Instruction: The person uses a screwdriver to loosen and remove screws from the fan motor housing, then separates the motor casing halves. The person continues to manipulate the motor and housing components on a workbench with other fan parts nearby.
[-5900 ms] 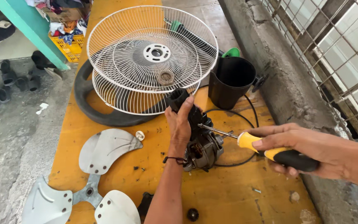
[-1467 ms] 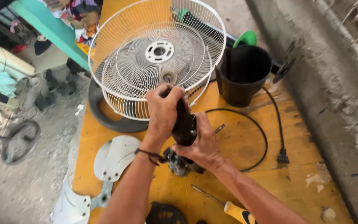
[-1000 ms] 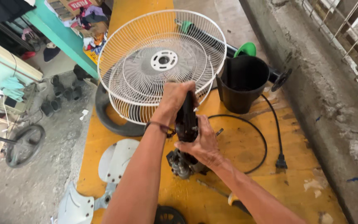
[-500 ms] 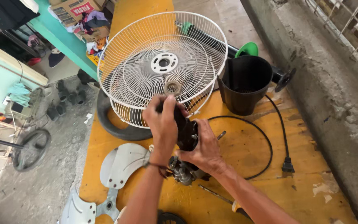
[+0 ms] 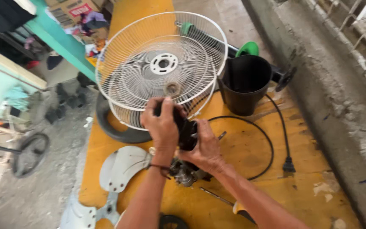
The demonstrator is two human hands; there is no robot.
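Note:
Both my hands grip a black fan motor housing (image 5: 187,132) held upright over the yellow table (image 5: 250,144). My left hand (image 5: 162,124) wraps its upper part from the left. My right hand (image 5: 205,147) clasps it from the right and below. The metal motor core (image 5: 182,173) shows beneath my wrists. A screwdriver with a yellow and black handle (image 5: 229,203) lies on the table under my right forearm. A black power cord (image 5: 267,140) loops from the motor to its plug (image 5: 288,164).
Two white wire fan guards (image 5: 162,68) lean behind my hands, over a black rubber ring (image 5: 115,131). A black bucket (image 5: 244,85) stands at right. Grey fan blades (image 5: 119,169) lie at left. A concrete wall (image 5: 344,106) borders the right side; floor clutter lies left.
The screwdriver left my right hand and now lies on the table. Both hands have closed on the black housing and lifted it slightly toward the guards.

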